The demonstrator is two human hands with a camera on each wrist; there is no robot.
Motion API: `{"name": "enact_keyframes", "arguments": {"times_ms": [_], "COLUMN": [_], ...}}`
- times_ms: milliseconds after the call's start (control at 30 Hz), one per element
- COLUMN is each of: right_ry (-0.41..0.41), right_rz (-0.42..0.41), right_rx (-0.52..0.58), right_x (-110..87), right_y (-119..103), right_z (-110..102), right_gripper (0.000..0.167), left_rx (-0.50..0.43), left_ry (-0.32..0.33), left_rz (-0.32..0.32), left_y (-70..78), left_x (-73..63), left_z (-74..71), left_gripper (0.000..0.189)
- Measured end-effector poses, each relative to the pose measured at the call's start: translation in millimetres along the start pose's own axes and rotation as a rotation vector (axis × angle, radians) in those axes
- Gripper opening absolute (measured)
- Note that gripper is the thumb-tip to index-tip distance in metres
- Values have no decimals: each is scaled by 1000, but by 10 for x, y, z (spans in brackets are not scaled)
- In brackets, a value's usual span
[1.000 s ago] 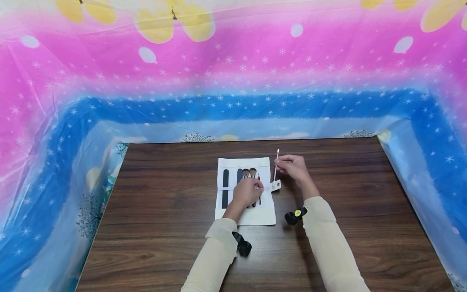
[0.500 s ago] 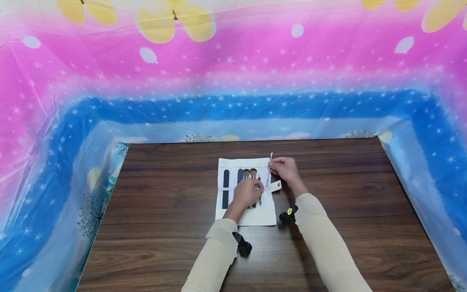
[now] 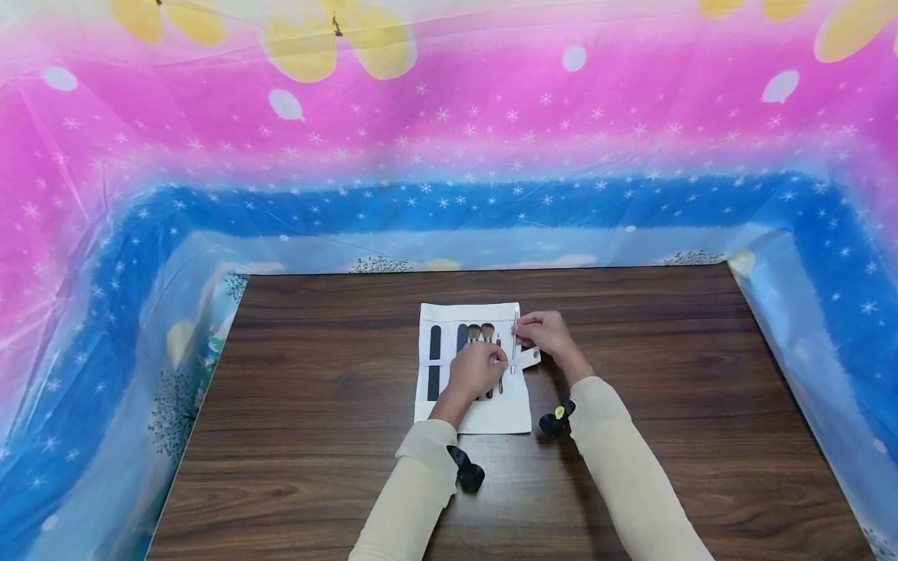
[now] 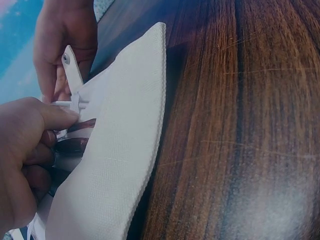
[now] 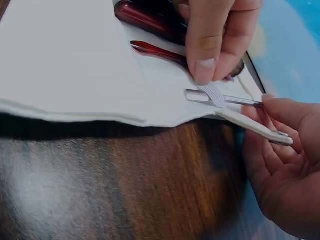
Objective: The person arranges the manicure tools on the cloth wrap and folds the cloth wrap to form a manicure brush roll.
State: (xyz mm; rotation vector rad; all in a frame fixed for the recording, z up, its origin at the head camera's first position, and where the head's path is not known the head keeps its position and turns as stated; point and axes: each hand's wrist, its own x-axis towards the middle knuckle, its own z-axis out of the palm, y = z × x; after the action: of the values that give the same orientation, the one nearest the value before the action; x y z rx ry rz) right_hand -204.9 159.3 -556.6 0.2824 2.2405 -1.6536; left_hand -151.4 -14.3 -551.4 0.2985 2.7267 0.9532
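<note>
An unfolded white fabric pouch (image 3: 501, 417) lies on the table, with slim tools under a white elastic band (image 5: 215, 95). My left hand (image 3: 475, 368) reaches over the pouch and pinches this band between thumb and index finger. From the pouch's right edge, my right hand (image 3: 549, 335) pinches a thin silvery stick with a flat end (image 5: 197, 95). The stick passes under the band, its flat end showing on the near side. Beside it lies a small brush with a dark red handle (image 5: 155, 49). Two fuller brushes (image 3: 487, 332) are partly hidden by my left hand.
A black strip (image 3: 434, 351) and a dark blue one (image 3: 461, 335) lie on the pouch's left half. A white snap tab (image 3: 531, 358) sticks out to the right. Brown wooden table (image 3: 316, 436) surrounds the pouch; a patterned cloth (image 3: 449, 202) hangs behind.
My right hand has moved left to the pouch's edge, then slightly toward me, bringing the silvery stick under the band. My left hand stays in place.
</note>
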Motion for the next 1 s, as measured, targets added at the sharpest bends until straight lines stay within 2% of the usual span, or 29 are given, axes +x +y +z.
{"name": "enact_keyframes", "arguments": {"times_ms": [200, 367, 633, 800, 1000], "right_ry": [-80, -96, -38, -9, -24], "right_rz": [-4, 29, 59, 58, 80], "right_rx": [6, 31, 129, 138, 86], "right_x": [-4, 1, 7, 32, 5], "right_y": [-9, -45, -101, -100, -96], "right_z": [-32, -38, -30, -33, -48], "right_gripper": [33, 34, 29, 31, 29], "left_rx": [-4, -10, -8, -5, 5], "left_ry": [1, -1, -10, -13, -9], "left_rz": [5, 10, 5, 3, 1], "left_y": [-6, -8, -4, -2, -2], "left_x": [-6, -4, 7, 18, 10], "left_z": [-9, -7, 0, 6, -3], "left_gripper": [12, 13, 12, 12, 12]}}
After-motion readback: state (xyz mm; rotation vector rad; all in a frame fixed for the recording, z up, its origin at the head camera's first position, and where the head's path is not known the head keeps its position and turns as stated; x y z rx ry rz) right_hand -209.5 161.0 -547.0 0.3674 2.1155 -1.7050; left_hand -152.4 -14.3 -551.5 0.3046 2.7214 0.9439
